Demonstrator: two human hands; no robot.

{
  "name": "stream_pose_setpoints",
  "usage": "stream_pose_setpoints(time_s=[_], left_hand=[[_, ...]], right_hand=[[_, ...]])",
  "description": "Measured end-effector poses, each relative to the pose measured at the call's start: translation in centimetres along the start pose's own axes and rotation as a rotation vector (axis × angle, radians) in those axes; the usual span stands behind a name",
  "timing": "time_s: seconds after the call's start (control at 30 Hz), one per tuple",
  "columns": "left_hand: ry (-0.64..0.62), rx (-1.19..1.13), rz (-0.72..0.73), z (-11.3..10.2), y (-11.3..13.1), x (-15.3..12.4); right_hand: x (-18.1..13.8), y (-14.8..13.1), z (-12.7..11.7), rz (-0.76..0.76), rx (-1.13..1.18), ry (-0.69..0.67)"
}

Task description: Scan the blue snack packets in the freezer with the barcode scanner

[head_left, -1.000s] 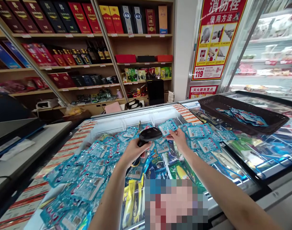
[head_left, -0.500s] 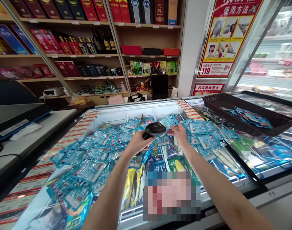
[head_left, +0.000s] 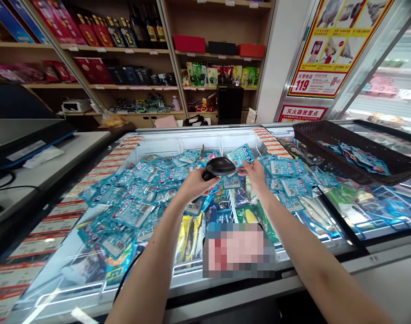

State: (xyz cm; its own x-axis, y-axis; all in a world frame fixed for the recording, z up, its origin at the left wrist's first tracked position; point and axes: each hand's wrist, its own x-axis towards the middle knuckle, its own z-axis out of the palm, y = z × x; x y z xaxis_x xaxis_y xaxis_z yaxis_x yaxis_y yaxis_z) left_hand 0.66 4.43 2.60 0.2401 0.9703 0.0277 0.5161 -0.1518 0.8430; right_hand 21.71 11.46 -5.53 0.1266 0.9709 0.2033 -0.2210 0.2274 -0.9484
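Observation:
My left hand (head_left: 195,185) is wrapped round the handle of a black handheld barcode scanner (head_left: 221,165). Its rounded head is level with the packets and turned to the right. Just right of it, my right hand (head_left: 256,176) pinches a small blue-and-white snack packet (head_left: 239,154) near its lower right corner; the scanner head hides part of the gap between them. Both hands are over the chest freezer's glass top. Many similar blue packets (head_left: 133,211) lie in a spread pile to the left, and more packets (head_left: 295,185) lie to the right.
A dark brown basket (head_left: 330,130) with several blue packets stands at the right on the freezer (head_left: 191,294). Frozen goods show through the glass. A blurred-out patch (head_left: 239,252) covers something at the near edge. Counter (head_left: 90,139) at left; stocked shelves (head_left: 124,85) behind.
The view has tilted downward, so the shelves and poster sit higher in it. Both hands keep nearly the same pose, with the scanner still beside the packet.

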Motion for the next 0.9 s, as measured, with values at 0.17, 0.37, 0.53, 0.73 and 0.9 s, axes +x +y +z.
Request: stream_pose_setpoints(time_s=[0.17,0.37,0.53,0.73,0.9], left_hand=[[0.013,0.069,-0.011,0.36,0.3,-0.22],[0.016,0.047,-0.02,0.28,0.22,-0.53],[0.001,0.031,-0.01,-0.24,0.08,-0.89],[-0.014,0.016,-0.024,-0.43,-0.16,-0.99],[0.0,-0.002,-0.023,-0.36,-0.16,-1.04]], right_hand=[[-0.1,-0.11,0.03,-0.015,0.01,-0.017],[-0.18,-0.26,0.0,-0.031,-0.009,-0.023],[-0.28,-0.21,0.04,-0.019,-0.041,0.009],[-0.37,-0.24,-0.01,-0.048,-0.049,0.018],[-0.42,-0.46,0.09,-0.031,-0.048,0.008]])
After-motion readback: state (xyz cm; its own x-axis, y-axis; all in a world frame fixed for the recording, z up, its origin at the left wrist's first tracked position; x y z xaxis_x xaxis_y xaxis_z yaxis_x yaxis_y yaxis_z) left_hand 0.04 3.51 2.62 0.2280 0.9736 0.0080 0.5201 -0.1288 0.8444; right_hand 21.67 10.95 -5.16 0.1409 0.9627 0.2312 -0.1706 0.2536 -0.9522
